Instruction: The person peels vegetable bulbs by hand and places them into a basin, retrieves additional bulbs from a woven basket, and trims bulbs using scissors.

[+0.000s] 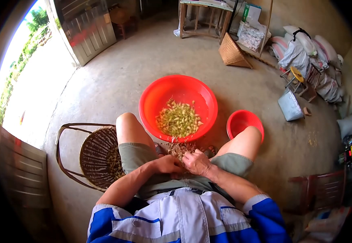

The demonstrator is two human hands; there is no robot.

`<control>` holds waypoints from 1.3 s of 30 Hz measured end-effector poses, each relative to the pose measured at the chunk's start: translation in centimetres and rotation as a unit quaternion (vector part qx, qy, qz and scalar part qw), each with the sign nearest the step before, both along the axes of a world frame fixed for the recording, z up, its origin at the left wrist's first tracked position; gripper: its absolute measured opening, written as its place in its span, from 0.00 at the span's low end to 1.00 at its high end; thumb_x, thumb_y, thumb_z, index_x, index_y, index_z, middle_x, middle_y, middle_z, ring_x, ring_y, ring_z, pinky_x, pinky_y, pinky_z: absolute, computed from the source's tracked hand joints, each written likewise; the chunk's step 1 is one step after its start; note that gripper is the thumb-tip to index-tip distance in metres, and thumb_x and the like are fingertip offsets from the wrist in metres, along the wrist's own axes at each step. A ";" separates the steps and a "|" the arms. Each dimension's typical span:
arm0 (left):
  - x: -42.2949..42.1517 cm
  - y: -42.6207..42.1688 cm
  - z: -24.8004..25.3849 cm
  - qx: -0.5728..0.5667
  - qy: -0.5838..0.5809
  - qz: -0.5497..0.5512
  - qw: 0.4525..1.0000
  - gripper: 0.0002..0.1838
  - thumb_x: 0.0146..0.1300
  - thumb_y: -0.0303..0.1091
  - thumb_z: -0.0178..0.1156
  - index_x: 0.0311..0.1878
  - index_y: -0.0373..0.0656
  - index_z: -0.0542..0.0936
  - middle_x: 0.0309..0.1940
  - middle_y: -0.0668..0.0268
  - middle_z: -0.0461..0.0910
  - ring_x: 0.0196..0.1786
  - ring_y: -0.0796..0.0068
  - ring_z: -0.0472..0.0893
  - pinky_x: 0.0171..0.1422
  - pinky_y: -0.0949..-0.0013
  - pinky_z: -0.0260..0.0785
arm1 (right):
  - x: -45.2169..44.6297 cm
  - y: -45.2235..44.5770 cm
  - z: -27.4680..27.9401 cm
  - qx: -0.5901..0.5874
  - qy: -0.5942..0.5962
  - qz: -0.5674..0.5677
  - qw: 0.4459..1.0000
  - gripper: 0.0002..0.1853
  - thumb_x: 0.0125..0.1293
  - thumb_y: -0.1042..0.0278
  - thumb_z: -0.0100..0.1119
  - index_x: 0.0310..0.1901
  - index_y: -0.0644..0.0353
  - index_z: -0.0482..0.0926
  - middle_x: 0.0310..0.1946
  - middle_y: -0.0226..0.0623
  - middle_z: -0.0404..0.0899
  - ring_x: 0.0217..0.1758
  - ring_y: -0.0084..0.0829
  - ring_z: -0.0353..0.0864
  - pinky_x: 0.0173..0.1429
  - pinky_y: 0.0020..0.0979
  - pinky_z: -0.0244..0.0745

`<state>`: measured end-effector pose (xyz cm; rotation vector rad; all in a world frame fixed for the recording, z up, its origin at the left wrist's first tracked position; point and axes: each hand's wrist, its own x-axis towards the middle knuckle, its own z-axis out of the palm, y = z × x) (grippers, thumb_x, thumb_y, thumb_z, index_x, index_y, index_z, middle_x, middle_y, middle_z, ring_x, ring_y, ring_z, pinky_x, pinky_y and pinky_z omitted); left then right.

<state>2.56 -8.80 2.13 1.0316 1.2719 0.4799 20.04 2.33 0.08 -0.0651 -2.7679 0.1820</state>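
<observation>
My left hand point(168, 165) and my right hand point(197, 163) are close together above my lap, fingers curled in. Whatever is between the fingers is too small to make out. Brown husks or peelings point(180, 150) lie on the floor just beyond my hands, between my feet. Past them stands a large red basin point(205, 97) with many pale green, bulb-like pieces point(180, 119) in its near part. At my left, a dark woven basket point(93, 154) with a tall handle holds more small brownish pieces point(114, 162).
A smaller red basin point(242, 119) stands by my right knee. Farther off are a wooden table point(206, 5), a tipped woven basket point(233, 52), stacked sacks point(301, 52), a metal bucket point(291, 106) and a reddish chair point(321, 188). An open door point(89, 34) is at the far left.
</observation>
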 end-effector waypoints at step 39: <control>0.9 1.7 -2.6 0.200 -0.251 0.375 0.870 0.11 0.65 0.21 0.61 0.50 0.39 0.77 0.44 0.65 0.81 0.48 0.75 0.80 0.55 0.71 0.75 | -2.8 0.8 1.5 -0.756 0.131 -0.151 0.624 0.07 0.66 0.69 0.63 0.40 0.61 0.77 0.30 0.23 0.75 0.29 0.13 0.69 0.32 0.17 0.65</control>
